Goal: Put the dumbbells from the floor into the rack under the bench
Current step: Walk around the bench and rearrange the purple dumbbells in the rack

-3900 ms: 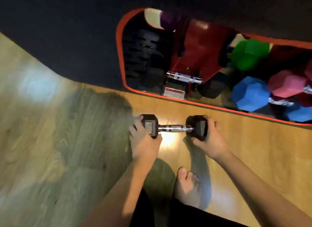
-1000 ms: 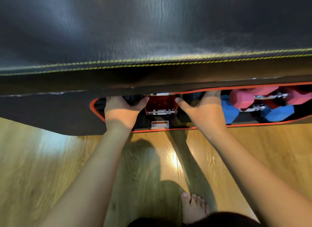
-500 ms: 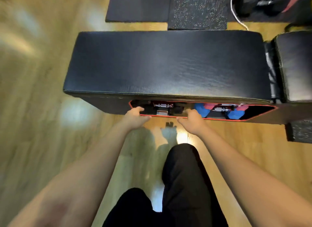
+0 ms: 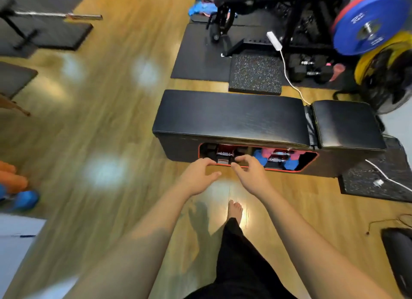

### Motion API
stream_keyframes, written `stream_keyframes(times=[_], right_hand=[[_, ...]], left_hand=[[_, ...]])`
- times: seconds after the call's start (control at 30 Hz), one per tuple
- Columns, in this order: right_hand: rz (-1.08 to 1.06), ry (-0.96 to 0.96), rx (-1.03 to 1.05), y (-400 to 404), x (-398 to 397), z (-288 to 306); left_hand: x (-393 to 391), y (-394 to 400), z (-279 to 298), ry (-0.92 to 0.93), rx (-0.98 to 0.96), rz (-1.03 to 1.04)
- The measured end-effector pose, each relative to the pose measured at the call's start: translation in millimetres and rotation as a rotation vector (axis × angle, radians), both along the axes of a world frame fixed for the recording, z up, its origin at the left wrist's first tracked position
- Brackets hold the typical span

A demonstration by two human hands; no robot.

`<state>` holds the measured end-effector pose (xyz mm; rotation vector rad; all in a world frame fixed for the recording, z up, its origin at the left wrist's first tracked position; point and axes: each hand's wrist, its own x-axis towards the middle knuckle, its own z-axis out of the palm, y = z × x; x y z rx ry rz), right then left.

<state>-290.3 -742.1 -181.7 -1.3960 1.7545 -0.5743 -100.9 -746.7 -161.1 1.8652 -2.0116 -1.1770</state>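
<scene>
A black padded bench [image 4: 231, 116] stands on the wooden floor, with a red-edged rack opening [image 4: 308, 163] in its near side. Inside the rack, at the left, lies the black dumbbell [image 4: 224, 153] with a chrome handle. Pink dumbbells [image 4: 279, 154] and blue dumbbells [image 4: 259, 157] fill the right part. My left hand [image 4: 197, 176] and my right hand [image 4: 250, 173] hover just in front of the opening, both empty with fingers spread. At the far left edge, blurred orange and blue dumbbells [image 4: 20, 194] lie on the floor.
Black mats [image 4: 198, 56], a speckled pad [image 4: 255, 73], a machine frame and blue and yellow weight plates [image 4: 367, 22] stand behind the bench. A white cable [image 4: 289, 80] runs across the mats. A second pad [image 4: 379, 180] lies right of the bench. My bare foot [image 4: 235, 210] stands near.
The black dumbbell went from the floor into the rack and both hands let go of it. My hands have drawn back out of the opening, and my view has risen and pulled away.
</scene>
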Motion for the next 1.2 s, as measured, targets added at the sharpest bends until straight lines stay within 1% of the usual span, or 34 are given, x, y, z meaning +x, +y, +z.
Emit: stream_keyframes(times=[0.07, 0.17, 0.3, 0.43, 0.5, 0.6, 0.73, 0.87, 1.0, 1.1, 1.2], right_hand=[[0.007, -0.036, -0.039, 34, 16, 19], [0.022, -0.034, -0.063, 71, 33, 38], [0.001, -0.034, -0.09, 99, 37, 57], [0.017, -0.012, -0.085, 105, 32, 60], [0.03, -0.006, -0.065, 103, 35, 64], [0.062, -0.015, -0.095, 96, 50, 70], [0.104, -0.067, -0.119, 83, 81, 85], [0.064, -0.137, -0.15, 55, 114, 90], [-0.016, -0.203, -0.13, 18, 150, 83], [-0.142, -0.252, -0.106, -14, 178, 69], [-0.298, -0.314, -0.027, -52, 213, 60]], left_hand=[[14, 30, 16, 0.016, -0.04, 0.003], [32, 65, 38, 0.038, -0.084, 0.016], [44, 84, 58, 0.086, -0.152, 0.034], [53, 84, 70, 0.111, -0.187, 0.03], [61, 83, 75, 0.155, -0.185, 0.074], [74, 84, 81, 0.195, -0.19, 0.142], [96, 85, 92, 0.233, -0.189, 0.248], [121, 66, 95, 0.243, -0.158, 0.271], [157, 21, 84, 0.257, -0.123, 0.245], [191, -23, 65, 0.263, -0.095, 0.195], [231, -76, 52, 0.261, -0.066, 0.115]])
